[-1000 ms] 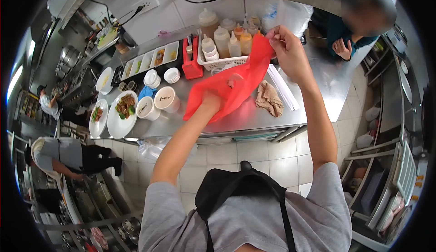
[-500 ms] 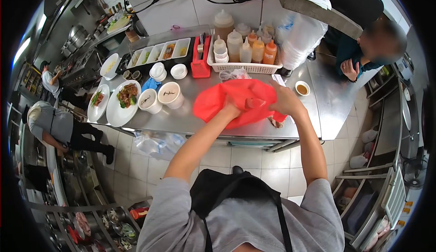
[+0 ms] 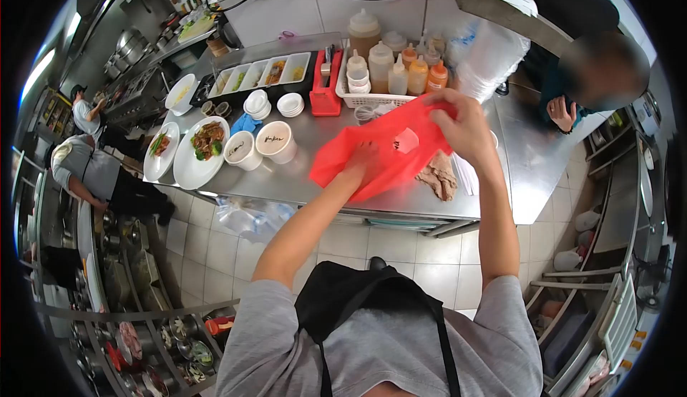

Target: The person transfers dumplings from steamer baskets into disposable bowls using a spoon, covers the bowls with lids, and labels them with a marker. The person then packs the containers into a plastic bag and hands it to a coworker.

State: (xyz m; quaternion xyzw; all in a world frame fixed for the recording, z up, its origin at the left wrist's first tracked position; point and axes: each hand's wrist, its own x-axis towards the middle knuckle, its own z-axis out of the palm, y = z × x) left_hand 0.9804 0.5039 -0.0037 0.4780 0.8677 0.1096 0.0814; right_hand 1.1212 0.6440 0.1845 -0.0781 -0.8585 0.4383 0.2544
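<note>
A thin red bag [image 3: 390, 146] is stretched above the front of the steel counter. My left hand [image 3: 363, 159] reaches inside it; the fingers show only dimly through the red film. At the bag's upper right edge my right hand [image 3: 461, 121] pinches the film between thumb and fingers. A pale piece with dark marks [image 3: 406, 140] shows on or through the bag between my hands. Left of the bag stand two lidded white tubs [image 3: 276, 142] with writing on the lids. A crumpled brown cloth [image 3: 438, 176] lies just below my right hand.
Plates of food [image 3: 202, 152] stand at the counter's left. Behind are a condiment tray [image 3: 265, 75], a red holder [image 3: 327, 85] and a white basket [image 3: 372, 100] of sauce bottles. A person's hand [image 3: 562, 114] is at the right; two people work at far left.
The red bag has dropped from its raised position and is spread again between my hands. My right hand moved down, then slightly up. The view has shifted.
</note>
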